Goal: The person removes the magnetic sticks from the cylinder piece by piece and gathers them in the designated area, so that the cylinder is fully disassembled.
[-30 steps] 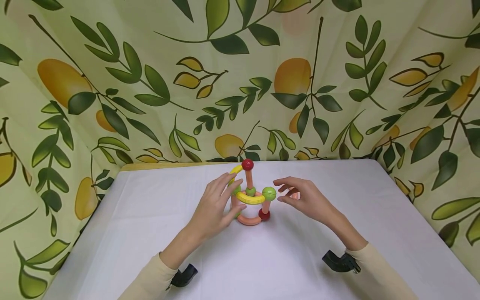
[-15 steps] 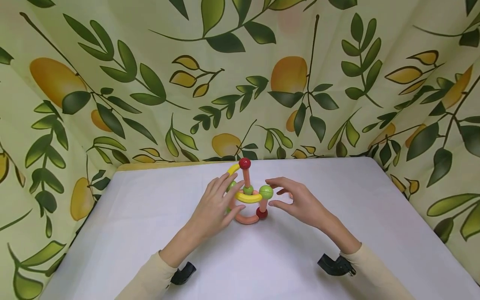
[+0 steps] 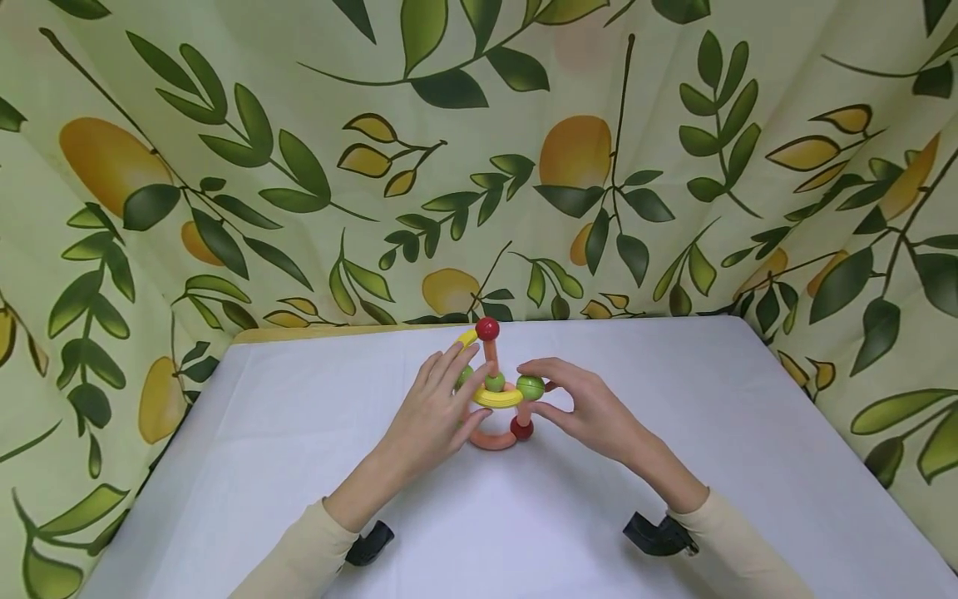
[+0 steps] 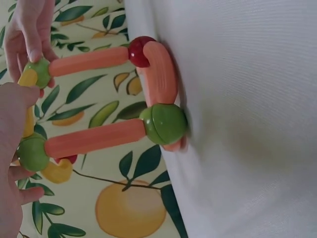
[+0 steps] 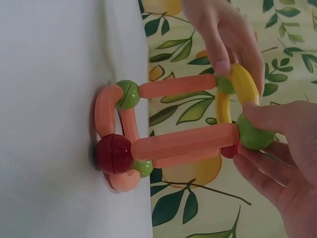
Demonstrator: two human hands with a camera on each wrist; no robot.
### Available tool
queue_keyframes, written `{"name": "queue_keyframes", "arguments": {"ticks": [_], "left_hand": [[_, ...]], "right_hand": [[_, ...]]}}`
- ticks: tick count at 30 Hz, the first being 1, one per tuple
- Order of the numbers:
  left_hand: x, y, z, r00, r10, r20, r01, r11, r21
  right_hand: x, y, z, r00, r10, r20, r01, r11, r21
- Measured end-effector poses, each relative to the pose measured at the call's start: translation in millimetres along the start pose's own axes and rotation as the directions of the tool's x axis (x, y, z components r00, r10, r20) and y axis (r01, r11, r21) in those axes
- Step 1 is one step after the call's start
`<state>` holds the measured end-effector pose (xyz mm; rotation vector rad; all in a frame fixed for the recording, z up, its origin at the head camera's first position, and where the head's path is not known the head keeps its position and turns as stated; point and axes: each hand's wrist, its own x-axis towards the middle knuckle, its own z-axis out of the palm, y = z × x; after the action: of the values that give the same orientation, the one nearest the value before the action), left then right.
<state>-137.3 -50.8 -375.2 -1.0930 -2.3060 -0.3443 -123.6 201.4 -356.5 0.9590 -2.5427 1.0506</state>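
"Curtain [image 3: 494, 133] at the back, printed with leaves and orange fruit. What lies in front of it?"

"White surface [image 3: 247, 466], and upright around its middle stands a frame [image 5: 185, 141] of pink and yellow pieces."

"Who is touching it?"

"One person. The left hand [image 3: 428, 408] has its fingers spread and nearly straight at the frame's left side. The right hand [image 3: 599, 409] pinches an upper corner between thumb and fingers."

"Which corner exactly?"

"See the yellow arc [image 3: 497, 399] across the front? At its right end is the pinched green ball [image 3: 530, 388]. A red ball [image 3: 487, 329] sits at the back."
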Motion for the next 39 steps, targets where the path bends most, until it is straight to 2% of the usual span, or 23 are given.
{"name": "queue_keyframes", "arguments": {"ticks": [4,10,16,29,39], "left_hand": [[2.3,0.6,0.6,1.000,0.019,0.004,-0.019,1.000,0.025],[3.4,2.1,2.1,0.999,0.008,0.040,-0.011,0.998,0.067],[2.8,2.9,3.6,0.999,0.015,0.045,-0.019,0.995,0.093],[3.0,2.3,5.8,0.999,0.037,0.029,-0.039,0.995,0.088],[2.7,2.7,6.6,0.999,0.020,0.036,-0.023,0.996,0.089]], "right_hand": [[-0.5,-0.5,1.7,1.000,-0.009,-0.007,0.009,1.000,0.017],[0.3,-0.7,1.8,1.000,0.004,-0.010,-0.004,0.999,0.036],[-0.1,-0.4,1.8,1.000,0.013,-0.010,-0.012,0.998,0.060],[-1.5,0.0,1.9,1.000,0.014,-0.018,-0.013,0.997,0.070],[-1.8,0.3,3.2,0.999,0.031,-0.016,-0.029,0.995,0.091]]}}
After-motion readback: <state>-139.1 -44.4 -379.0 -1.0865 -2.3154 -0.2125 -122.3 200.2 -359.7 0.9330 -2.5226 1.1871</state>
